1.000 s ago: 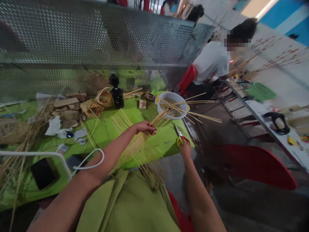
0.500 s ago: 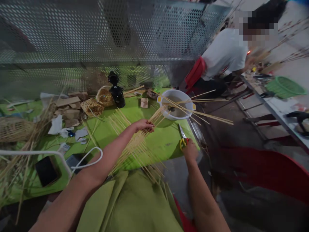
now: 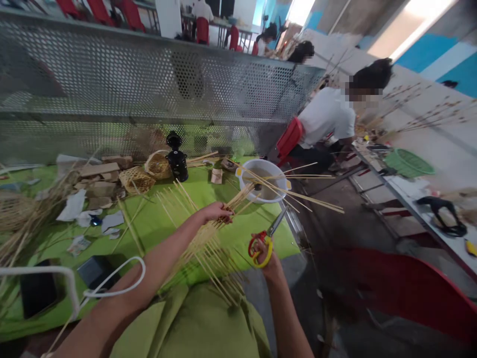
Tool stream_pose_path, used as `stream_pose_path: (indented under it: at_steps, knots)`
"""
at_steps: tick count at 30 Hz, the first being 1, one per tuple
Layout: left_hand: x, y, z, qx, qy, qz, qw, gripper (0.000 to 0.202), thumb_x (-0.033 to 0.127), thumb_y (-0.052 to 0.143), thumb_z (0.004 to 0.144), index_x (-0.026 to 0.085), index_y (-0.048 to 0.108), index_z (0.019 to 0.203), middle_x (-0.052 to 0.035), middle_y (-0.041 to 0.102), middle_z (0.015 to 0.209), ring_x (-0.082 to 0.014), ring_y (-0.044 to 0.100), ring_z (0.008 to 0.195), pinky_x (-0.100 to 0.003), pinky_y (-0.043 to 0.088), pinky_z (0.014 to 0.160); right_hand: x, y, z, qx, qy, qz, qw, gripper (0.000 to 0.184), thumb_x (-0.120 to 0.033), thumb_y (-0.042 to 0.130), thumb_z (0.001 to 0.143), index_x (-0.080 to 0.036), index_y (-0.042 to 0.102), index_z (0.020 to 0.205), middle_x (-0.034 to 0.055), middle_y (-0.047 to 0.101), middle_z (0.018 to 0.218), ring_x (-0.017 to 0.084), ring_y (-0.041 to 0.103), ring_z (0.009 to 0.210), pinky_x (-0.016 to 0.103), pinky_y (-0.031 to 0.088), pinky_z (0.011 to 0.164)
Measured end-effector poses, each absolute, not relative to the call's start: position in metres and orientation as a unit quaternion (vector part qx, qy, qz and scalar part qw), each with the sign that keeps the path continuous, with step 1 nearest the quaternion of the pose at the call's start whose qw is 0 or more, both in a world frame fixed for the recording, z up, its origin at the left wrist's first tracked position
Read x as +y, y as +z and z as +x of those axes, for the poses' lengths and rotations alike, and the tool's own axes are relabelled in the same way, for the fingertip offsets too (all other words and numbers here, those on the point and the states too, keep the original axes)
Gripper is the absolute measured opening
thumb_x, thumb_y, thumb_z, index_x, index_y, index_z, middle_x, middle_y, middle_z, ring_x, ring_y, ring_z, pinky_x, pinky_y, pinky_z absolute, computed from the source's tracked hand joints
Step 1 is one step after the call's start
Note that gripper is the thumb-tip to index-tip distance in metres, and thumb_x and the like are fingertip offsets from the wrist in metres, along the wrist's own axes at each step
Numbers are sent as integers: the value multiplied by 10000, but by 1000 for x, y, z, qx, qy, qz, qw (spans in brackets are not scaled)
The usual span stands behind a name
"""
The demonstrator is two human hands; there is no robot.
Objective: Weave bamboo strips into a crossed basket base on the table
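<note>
The partly woven strip panel (image 3: pixel 206 239) lies over the green worktop (image 3: pixel 286 242), its weave extending nearward from the left hand (image 3: pixel 219 212). That grip pinches the gathered strips. The right hand (image 3: pixel 267 256) encloses the scissors (image 3: pixel 276 224) by their handles, blades directed toward the basin (image 3: pixel 274 200).

Bottle (image 3: pixel 177 167) (black), red chair (image 3: pixel 291 135) — green basket (image 3: pixel 410 163)

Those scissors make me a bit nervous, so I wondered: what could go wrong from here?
The scissors in the right hand might nick the woven strips or the left hand if they swing that way. Loose strips jutting past the rim of the basin could get knocked by a passing arm.
</note>
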State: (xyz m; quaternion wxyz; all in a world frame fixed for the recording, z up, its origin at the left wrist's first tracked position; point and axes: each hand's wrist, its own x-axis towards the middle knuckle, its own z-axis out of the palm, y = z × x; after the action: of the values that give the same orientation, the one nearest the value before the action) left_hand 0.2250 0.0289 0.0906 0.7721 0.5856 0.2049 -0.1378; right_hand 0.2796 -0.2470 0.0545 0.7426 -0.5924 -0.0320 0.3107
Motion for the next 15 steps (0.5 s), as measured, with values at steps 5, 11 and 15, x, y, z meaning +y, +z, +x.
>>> stream_pose_path:
  at_steps: [5,11,15]
  knots:
    - [12,100,228,183,-163,600,762,472,470,885,617,132,688,882,-42,726,659,-191,716,696,-297,511,724,-183,84,294,-54,300,-512,803,536,-326,816,704,-342,430,1076,-77,689,982,39,404,443,192,415,469]
    - [2,108,228,172,-192,634,729,288,341,846,659,125,710,793,-52,748,690,-179,696,652,-273,496,667,-140,115,310,-88,209,-513,828,556,-225,852,605,-315,473,1002,-75,639,895,96,607,657,207,504,586]
    - [5,118,228,118,-196,642,732,251,297,820,680,128,740,847,-52,773,793,-178,706,733,-262,506,713,-137,116,312,-84,209,-538,812,588,-243,838,599,-325,437,1022,-94,602,857,98,607,686,210,513,611]
